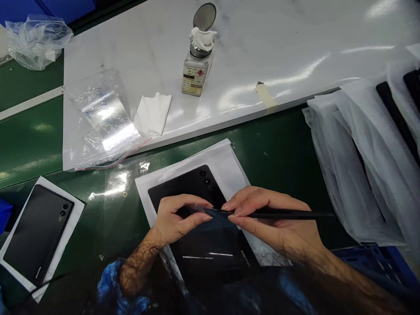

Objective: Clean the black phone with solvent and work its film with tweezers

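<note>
My right hand (275,218) grips a thin black tablet (295,214), held nearly edge-on so that its faces barely show. My left hand (177,218) pinches a thin see-through film (203,208) close to the tablet's left end, with thumb and forefinger bent towards my right fingertips. Whether the film is attached to the tablet I cannot tell. Below both hands another black tablet (177,188) lies back up on a white sheet (226,157), its cameras at the top; my hands and a glossy dark reflection cover part of it.
At the left a black tablet (36,232) rests on white paper. Beyond, on the white board (243,52), are a zip bag (108,118), a folded wipe (153,113), tape (266,97) and an open-lidded solvent bottle (196,74). White sleeves (354,157) lie at the right, a plastic bag (37,41) far left.
</note>
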The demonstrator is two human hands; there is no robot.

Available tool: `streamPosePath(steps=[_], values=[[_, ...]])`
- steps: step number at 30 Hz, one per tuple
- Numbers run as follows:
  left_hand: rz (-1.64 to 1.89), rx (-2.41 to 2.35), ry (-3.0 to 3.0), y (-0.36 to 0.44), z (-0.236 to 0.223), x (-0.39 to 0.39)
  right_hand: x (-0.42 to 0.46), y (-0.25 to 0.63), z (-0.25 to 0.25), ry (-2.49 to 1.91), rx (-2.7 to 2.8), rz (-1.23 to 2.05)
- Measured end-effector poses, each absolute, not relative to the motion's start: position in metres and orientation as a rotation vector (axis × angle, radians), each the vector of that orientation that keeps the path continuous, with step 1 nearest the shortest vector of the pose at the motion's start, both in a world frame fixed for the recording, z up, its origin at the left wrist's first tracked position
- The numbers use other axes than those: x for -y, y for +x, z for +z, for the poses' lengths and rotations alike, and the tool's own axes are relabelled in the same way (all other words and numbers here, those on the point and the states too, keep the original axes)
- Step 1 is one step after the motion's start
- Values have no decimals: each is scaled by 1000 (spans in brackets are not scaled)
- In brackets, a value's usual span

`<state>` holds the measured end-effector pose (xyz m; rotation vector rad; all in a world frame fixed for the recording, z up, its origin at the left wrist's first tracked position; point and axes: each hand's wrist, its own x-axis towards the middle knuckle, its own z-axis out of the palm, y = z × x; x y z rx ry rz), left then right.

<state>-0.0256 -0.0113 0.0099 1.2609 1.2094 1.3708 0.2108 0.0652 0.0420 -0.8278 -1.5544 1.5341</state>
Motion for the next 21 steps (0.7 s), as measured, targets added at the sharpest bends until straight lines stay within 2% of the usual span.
streamPosePath(steps=[10,16,21], values=[[1382,-1224,1297,-26,7,14,-50,213,34,-790,1495,1454],[1298,-1227,1376,-26,6,16,-88,193,12,-988,1090,1617],[1300,-1187,1436,-27,4,15,-110,173,-13,-1040,991,1704]])
